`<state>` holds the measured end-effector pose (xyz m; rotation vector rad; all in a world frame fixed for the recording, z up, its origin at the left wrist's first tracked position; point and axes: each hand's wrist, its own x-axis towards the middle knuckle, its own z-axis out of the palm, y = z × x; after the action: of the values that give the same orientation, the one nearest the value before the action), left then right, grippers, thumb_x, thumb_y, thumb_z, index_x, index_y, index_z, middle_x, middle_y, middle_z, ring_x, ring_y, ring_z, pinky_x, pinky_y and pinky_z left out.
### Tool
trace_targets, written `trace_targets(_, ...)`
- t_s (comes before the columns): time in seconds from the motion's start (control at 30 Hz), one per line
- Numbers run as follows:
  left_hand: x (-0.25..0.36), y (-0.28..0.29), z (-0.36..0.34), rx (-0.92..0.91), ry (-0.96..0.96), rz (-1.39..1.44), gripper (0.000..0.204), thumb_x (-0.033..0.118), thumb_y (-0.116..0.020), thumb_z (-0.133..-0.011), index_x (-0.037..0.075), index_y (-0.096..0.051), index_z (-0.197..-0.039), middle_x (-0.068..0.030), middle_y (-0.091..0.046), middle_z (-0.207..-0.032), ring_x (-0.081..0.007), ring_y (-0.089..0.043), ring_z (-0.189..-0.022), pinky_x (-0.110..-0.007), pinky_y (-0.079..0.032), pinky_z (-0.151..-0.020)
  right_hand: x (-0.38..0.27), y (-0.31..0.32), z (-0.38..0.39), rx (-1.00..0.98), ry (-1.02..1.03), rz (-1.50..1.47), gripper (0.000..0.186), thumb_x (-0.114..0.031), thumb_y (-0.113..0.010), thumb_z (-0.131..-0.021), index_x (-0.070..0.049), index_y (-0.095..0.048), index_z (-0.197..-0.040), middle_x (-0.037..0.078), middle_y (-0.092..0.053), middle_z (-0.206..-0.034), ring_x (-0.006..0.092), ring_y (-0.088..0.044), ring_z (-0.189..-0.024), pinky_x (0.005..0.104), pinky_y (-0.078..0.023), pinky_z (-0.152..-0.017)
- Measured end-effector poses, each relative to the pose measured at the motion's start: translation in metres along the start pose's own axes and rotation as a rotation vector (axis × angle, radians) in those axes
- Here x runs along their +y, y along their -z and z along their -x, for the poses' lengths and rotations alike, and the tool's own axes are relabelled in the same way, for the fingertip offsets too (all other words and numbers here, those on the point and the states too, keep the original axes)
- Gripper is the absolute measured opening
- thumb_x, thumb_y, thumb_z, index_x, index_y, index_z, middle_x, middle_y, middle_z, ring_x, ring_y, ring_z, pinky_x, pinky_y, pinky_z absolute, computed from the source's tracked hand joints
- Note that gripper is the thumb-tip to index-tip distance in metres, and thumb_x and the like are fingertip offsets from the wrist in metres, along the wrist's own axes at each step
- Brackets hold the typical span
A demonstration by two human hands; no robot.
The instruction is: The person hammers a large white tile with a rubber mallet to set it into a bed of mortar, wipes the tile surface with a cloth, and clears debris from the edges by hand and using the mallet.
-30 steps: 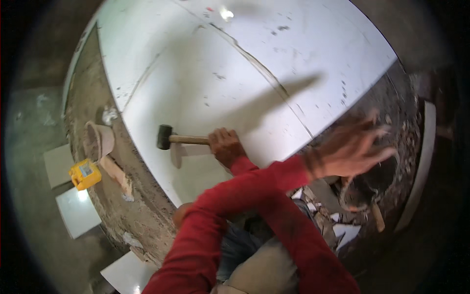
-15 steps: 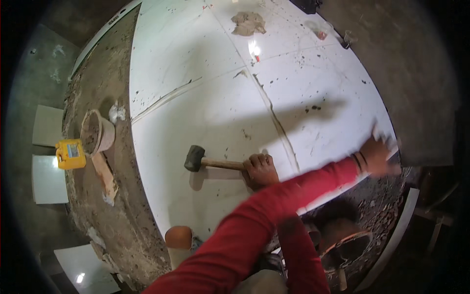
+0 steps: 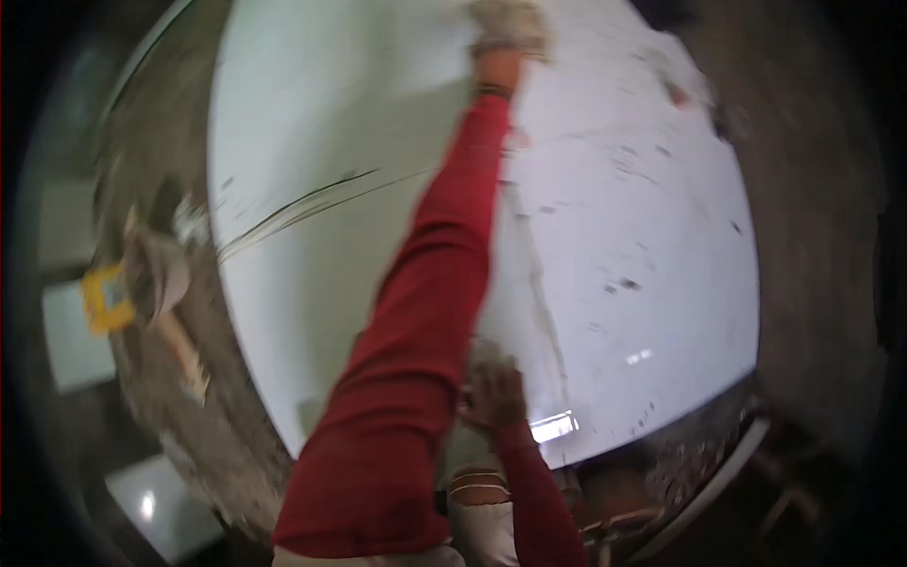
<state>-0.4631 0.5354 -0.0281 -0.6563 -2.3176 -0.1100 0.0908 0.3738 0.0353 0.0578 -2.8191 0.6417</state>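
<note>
My left arm in a red sleeve stretches far forward over the large white tiles (image 3: 642, 274). At its end my left hand (image 3: 499, 68) is closed on a crumpled beige rag (image 3: 510, 24); motion blurs both, and the fingers are covered by the cloth. Low in the middle, my right hand (image 3: 495, 392) rests on a tile with its fingers curled, where the handle of the rubber mallet lay. My left sleeve hides nearly all of the mallet.
On the left strip of rough soil stand a bucket (image 3: 161, 274), a yellow jug (image 3: 107, 299) and a broken wooden board (image 3: 182, 354). Loose white tiles (image 3: 161, 506) lie farther left. A dark, blurred tub (image 3: 619, 506) sits at the lower right.
My left hand has swung from the right edge of the tiles to the rag at the far side. The view has shifted, and the left sleeve now covers the mallet.
</note>
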Motion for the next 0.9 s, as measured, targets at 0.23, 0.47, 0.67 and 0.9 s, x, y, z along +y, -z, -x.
trace_targets(0.23, -0.073, 0.086, 0.004, -0.129, 0.083, 0.358, 0.025, 0.032, -0.061, -0.086, 0.011, -0.071, -0.075, -0.0127, -0.070, -0.074, -0.0320, -0.069, -0.069, -0.045, -0.054, -0.063, 0.004, 0.002, -0.010, 0.006, -0.039, 0.123, 0.040, -0.037, -0.071, -0.072, -0.009, -0.058, -0.097, 0.009, -0.056, -0.100, 0.0324, -0.057, -0.092, 0.0491, -0.045, -0.076)
trace_targets(0.47, -0.145, 0.235, 0.073, -0.282, 0.227, 0.731, 0.066, 0.055, -0.079, -0.067, 0.014, -0.059, -0.116, -0.0128, -0.062, -0.116, -0.0301, -0.060, -0.108, -0.048, -0.049, -0.089, 0.026, 0.003, -0.003, 0.029, -0.028, 0.081, 0.037, -0.040, -0.067, -0.075, -0.009, -0.059, -0.095, 0.011, -0.058, -0.101, 0.0313, -0.056, -0.087, 0.0467, -0.043, -0.073)
trace_targets(0.67, -0.099, 0.164, 0.153, -0.489, 0.232, 0.218, 0.099, 0.072, -0.058, -0.074, 0.020, -0.031, -0.154, -0.0182, -0.024, -0.159, -0.0420, -0.014, -0.148, -0.063, -0.013, -0.117, 0.000, 0.001, -0.007, -0.010, -0.036, 0.062, 0.041, -0.042, -0.070, -0.074, -0.010, -0.060, -0.098, 0.012, -0.058, -0.103, 0.0356, -0.055, -0.098, 0.0498, -0.043, -0.083)
trace_targets(0.9, -0.050, 0.249, 0.162, -0.235, -0.125, 0.462, 0.096, 0.066, -0.063, -0.076, 0.009, -0.038, -0.149, -0.0222, -0.032, -0.154, -0.0417, -0.017, -0.147, -0.056, -0.009, -0.120, 0.026, 0.003, 0.007, -0.032, -0.122, 0.114, 0.040, -0.036, -0.070, -0.074, -0.010, -0.059, -0.102, 0.013, -0.057, -0.107, 0.0441, -0.051, -0.109, 0.0535, -0.043, -0.087)
